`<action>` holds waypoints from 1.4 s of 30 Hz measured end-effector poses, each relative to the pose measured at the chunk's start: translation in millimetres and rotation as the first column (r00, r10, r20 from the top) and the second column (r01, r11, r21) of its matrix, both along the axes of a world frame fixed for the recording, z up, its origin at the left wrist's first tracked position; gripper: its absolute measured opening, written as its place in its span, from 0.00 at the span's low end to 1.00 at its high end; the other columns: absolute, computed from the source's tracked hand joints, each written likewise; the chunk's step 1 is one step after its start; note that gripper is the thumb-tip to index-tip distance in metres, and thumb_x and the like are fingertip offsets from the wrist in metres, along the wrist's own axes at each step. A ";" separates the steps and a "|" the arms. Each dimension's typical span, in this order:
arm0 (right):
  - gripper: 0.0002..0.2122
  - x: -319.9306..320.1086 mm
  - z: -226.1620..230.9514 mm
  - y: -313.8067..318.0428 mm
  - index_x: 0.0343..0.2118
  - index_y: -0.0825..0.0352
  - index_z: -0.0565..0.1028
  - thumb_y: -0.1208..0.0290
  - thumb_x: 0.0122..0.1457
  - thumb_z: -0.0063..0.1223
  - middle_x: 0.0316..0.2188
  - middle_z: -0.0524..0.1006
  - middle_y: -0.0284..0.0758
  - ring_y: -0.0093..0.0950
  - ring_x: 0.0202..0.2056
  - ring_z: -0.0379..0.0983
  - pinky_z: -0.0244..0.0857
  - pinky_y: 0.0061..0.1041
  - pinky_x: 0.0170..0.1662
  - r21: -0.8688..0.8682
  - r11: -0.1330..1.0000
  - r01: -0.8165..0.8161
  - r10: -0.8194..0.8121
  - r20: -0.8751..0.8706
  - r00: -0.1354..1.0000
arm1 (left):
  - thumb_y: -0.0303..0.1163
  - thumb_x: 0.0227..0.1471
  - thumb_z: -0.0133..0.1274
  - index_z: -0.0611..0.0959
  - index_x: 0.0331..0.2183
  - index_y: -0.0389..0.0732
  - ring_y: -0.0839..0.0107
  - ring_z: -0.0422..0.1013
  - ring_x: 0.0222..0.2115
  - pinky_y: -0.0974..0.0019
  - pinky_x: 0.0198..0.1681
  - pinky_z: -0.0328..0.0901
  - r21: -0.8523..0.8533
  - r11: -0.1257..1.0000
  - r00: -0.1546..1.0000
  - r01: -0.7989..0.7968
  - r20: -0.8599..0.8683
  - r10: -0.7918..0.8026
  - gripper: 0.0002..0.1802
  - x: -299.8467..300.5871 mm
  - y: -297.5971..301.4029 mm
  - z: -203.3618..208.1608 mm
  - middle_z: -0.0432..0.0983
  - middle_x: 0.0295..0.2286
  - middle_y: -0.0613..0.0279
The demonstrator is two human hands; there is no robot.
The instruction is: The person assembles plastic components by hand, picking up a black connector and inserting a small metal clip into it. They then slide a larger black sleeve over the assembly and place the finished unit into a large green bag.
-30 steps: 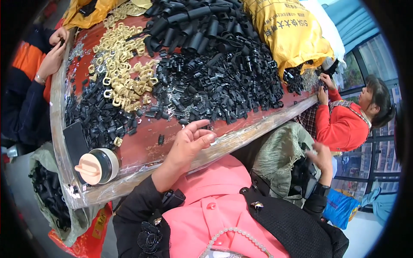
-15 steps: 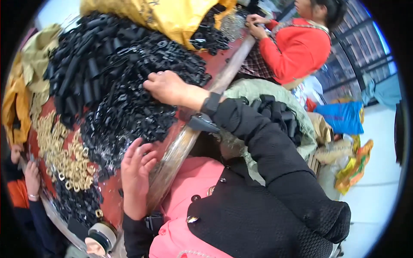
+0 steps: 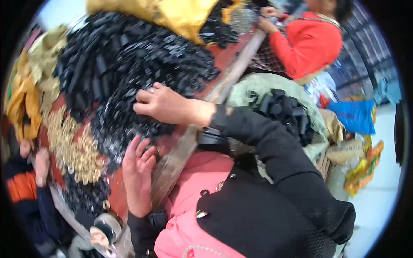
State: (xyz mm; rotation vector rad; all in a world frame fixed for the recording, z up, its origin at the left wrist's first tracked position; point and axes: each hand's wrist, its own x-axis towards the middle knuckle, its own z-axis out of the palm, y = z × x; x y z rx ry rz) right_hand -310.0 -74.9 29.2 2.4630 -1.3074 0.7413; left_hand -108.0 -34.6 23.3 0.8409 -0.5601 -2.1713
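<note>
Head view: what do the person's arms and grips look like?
Right sleeve black, with a black wristband; right grip gloveless, perhaps with a ring, too blurred to be sure. Left sleeve black, a dark boxy item at its cuff; left grip gloveless.

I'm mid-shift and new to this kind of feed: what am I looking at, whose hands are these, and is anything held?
No machine: just a person's bare left hand and right hand, seen by a fisheye camera worn on the head, which bends straight edges. On the red table lie heaped black parts and beige loops. The right hand is over the black parts; blur hides whether it holds anything. The left hand is open near the table's edge, with nothing visible in it.
</note>
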 end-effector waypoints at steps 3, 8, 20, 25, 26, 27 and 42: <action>0.13 32.7 12.2 28.6 0.29 0.64 0.69 0.69 0.36 0.48 0.26 0.66 0.32 0.27 0.27 0.66 0.57 0.25 0.30 0.169 0.928 -0.331 0.330 0.033 0.943 | 0.35 0.49 0.44 0.65 0.43 0.35 0.69 0.69 0.32 0.74 0.32 0.66 -0.018 0.998 0.997 0.058 -0.055 -0.058 0.21 2.2 6.3 0.8 0.69 0.34 0.58; 0.09 60.0 2.6 43.2 0.28 0.67 0.70 0.75 0.40 0.51 0.22 0.66 0.35 0.32 0.27 0.66 0.59 0.27 0.30 0.375 0.790 -0.484 0.268 0.499 0.824 | 0.30 0.48 0.46 0.67 0.39 0.36 0.71 0.69 0.31 0.73 0.31 0.66 -0.002 0.998 0.998 0.059 0.022 -0.059 0.15 37.8 27.0 -5.5 0.70 0.32 0.59; 0.04 83.8 -13.5 31.5 0.23 0.65 0.69 0.76 0.42 0.50 0.19 0.64 0.34 0.33 0.21 0.63 0.56 0.27 0.26 0.477 0.823 -0.308 0.268 0.150 0.952 | 0.30 0.48 0.45 0.66 0.42 0.36 0.74 0.68 0.26 0.75 0.29 0.66 -0.007 0.958 0.958 -0.287 0.020 0.287 0.18 107.0 50.1 -15.4 0.70 0.30 0.58; 0.03 96.1 -21.9 25.4 0.22 0.65 0.68 0.76 0.42 0.49 0.18 0.64 0.33 0.32 0.20 0.63 0.56 0.27 0.24 0.423 0.872 -0.247 0.239 0.072 0.968 | 0.29 0.48 0.45 0.66 0.42 0.36 0.74 0.68 0.26 0.76 0.29 0.66 0.047 0.957 0.957 -0.286 -0.032 0.288 0.17 110.8 52.6 -19.3 0.70 0.30 0.58; 0.03 98.7 -22.6 24.2 0.22 0.65 0.68 0.76 0.42 0.49 0.18 0.64 0.33 0.32 0.20 0.63 0.57 0.27 0.24 0.399 0.887 -0.232 0.231 0.052 0.972 | 0.29 0.48 0.45 0.67 0.41 0.36 0.75 0.68 0.26 0.76 0.28 0.66 0.058 0.955 0.955 -0.290 -0.052 0.293 0.16 111.3 52.3 -18.8 0.70 0.30 0.59; 0.03 101.1 -22.7 22.9 0.21 0.65 0.68 0.76 0.42 0.49 0.18 0.64 0.33 0.32 0.20 0.63 0.57 0.27 0.23 0.373 0.902 -0.218 0.222 0.032 0.974 | 0.29 0.48 0.46 0.68 0.40 0.35 0.75 0.68 0.26 0.77 0.28 0.66 0.067 0.954 0.952 -0.293 -0.071 0.297 0.15 112.4 52.0 -18.7 0.70 0.29 0.60; 0.03 100.4 -26.4 15.0 0.21 0.64 0.67 0.74 0.44 0.48 0.19 0.64 0.34 0.32 0.19 0.65 0.59 0.28 0.21 0.459 0.881 -0.114 0.193 -0.129 0.973 | 0.30 0.48 0.45 0.66 0.43 0.34 0.77 0.69 0.27 0.77 0.29 0.66 0.054 0.957 0.955 -0.286 -0.063 0.289 0.19 114.7 53.0 -29.2 0.70 0.29 0.59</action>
